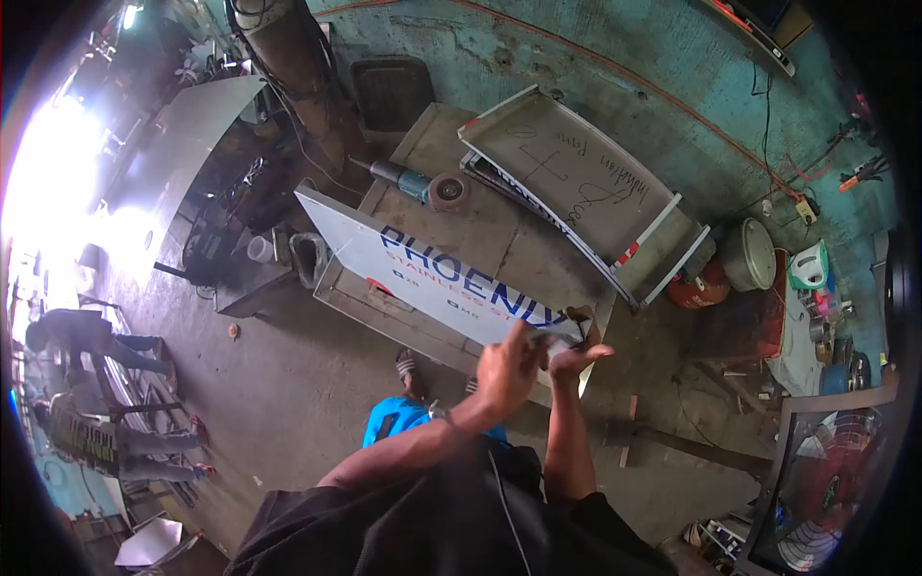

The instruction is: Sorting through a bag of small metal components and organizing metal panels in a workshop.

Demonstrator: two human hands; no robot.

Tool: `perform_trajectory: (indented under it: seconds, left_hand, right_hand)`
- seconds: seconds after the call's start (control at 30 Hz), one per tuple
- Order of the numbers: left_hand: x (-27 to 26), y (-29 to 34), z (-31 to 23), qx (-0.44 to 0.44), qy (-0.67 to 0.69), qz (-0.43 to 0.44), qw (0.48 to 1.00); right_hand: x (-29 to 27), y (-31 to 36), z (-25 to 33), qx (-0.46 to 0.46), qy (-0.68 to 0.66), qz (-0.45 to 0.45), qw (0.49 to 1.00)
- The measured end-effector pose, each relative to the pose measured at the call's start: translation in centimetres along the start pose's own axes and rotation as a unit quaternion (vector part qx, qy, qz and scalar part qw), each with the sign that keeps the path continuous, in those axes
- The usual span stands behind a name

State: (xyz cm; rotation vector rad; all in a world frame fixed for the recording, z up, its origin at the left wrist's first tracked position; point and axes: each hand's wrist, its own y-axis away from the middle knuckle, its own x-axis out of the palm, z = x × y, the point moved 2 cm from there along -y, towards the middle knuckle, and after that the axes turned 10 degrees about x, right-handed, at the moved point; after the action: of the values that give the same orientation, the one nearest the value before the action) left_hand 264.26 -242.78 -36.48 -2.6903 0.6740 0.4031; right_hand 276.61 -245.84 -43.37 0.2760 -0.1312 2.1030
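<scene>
A long panel (432, 278) covered in white film with blue and red print stands tilted on its edge on a low metal-topped table (399, 206). My left hand (506, 372) is closed in a pinch at the panel's near right end. Beside its fingertips is a small greyish flap (557, 332), which looks like film or thin sheet; its kind is unclear. My right hand (574, 357) is at the panel's right corner, thumb stretched out to the right, fingers wrapped round the end and partly hidden.
An angle grinder (408, 182) lies behind the panel, near a shallow metal tray-like piece (576, 173) with handwriting. A lidded pot (747, 254) and a caged fan (828, 490) stand at right. Two people (96, 346) work at far left. A blue item (394, 418) is below my left forearm.
</scene>
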Motion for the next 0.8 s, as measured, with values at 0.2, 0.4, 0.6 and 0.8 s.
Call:
perform_trajectory:
  seconds: [0.2, 0.4, 0.6, 0.8]
  left_hand:
    - [0.4, 0.0, -0.9, 0.021, -0.044, 0.030, 0.998]
    - [-1.6, -2.0, -1.2, -0.060, 0.023, 0.005, 0.998]
    - [-0.5, -1.4, -0.6, 0.006, -0.007, 0.009, 1.000]
    - [0.5, -0.4, -2.0, 0.001, -0.033, 0.063, 0.998]
  right_hand:
    - [-0.8, -0.2, -1.3, 0.006, -0.004, 0.035, 0.999]
    - [0.4, 0.1, 0.9, -0.025, 0.037, 0.054, 0.998]
    - [-0.3, -0.1, 0.1, -0.025, 0.049, 0.016, 0.998]
    - [-0.4, 0.2, -0.4, 0.018, -0.029, 0.044, 0.998]
